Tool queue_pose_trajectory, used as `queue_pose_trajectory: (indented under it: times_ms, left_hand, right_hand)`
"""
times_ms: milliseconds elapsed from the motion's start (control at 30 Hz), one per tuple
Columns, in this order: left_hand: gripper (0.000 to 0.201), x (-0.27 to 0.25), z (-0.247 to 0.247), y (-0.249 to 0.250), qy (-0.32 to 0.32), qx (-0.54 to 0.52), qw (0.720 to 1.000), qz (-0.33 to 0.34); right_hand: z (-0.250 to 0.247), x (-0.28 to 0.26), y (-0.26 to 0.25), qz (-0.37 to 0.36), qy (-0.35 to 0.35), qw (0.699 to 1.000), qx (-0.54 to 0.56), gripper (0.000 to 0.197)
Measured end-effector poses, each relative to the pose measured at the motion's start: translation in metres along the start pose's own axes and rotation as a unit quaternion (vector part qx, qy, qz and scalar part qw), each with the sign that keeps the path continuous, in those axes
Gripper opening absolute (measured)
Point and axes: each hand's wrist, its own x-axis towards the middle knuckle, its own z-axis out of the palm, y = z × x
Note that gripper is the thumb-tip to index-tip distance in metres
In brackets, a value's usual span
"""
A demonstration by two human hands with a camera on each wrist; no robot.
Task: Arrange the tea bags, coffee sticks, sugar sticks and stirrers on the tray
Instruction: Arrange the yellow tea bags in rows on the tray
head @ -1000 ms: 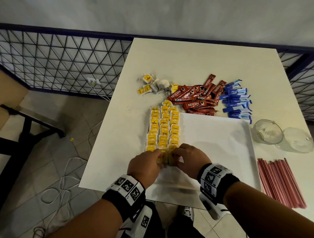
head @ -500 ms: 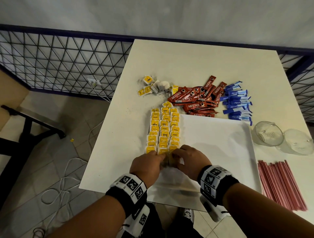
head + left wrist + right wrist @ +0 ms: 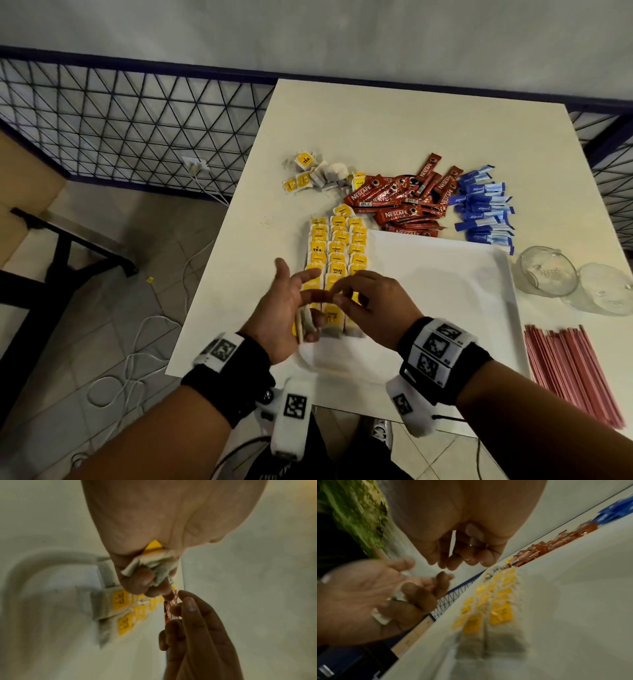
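Observation:
Three rows of yellow-tagged tea bags [image 3: 337, 253] [image 3: 498, 601] lie along the left side of the white tray [image 3: 445, 308]. My left hand [image 3: 294, 301] [image 3: 145, 585] hovers over their near end, palm turned inward. Its lower fingers curl round a few tea bags [image 3: 305, 323] [image 3: 154, 563], while thumb and forefinger stick out. My right hand [image 3: 356, 294] [image 3: 464, 555] hangs beside it with fingers curled and nothing seen in them. Loose tea bags [image 3: 315, 174], red coffee sticks [image 3: 400, 202] and blue sugar sticks [image 3: 483, 209] lie beyond the tray. Red stirrers [image 3: 572, 373] lie at its right.
Two glass cups [image 3: 544, 270] [image 3: 606, 287] lie on their sides right of the tray. The white table's left edge [image 3: 219, 260] runs close to the tea bag rows, with a mesh fence and floor cables beyond.
Both hands have lifted off the near end of the rows. The left hand has turned palm inward with tea bags in it, and the right hand's fingers have drawn back.

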Motion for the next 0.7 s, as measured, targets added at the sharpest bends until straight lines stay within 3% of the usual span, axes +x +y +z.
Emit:
queue_pose_trajectory:
  times_ms: [67,200,400,533,600,700]
  left_hand:
    - [0.085,-0.001,0.000,0.006,-0.032,-0.061,0.997,-0.021]
    - [0.086,-0.006,0.007,0.011,-0.030,-0.051,0.998,-0.018]
    - [0.083,-0.007,0.009,0.013,-0.045,0.008,0.999,0.026]
    - [0.082,-0.006,0.009,0.014,-0.063,-0.021,0.997,0.035]
    - [0.084,-0.004,0.004,0.015,-0.062,-0.049,0.997,0.024]
    - [0.062,-0.003,-0.005,0.010,-0.038,-0.007,0.999,-0.001]
  right_hand:
    - [0.000,0.007,-0.013,-0.032,-0.006,0.999,0.033,0.015]
    - [0.002,0.014,-0.022,-0.065,-0.071,0.995,0.007,0.029]
    - [0.005,0.018,-0.026,0.000,-0.060,0.998,-0.011,0.028]
    - [0.002,0.016,-0.031,0.032,-0.089,0.995,0.018,0.007]
    - [0.000,0.015,-0.031,0.055,-0.067,0.995,0.052,0.018]
    - [-0.002,0.015,-0.026,0.096,0.000,0.991,0.090,0.008]
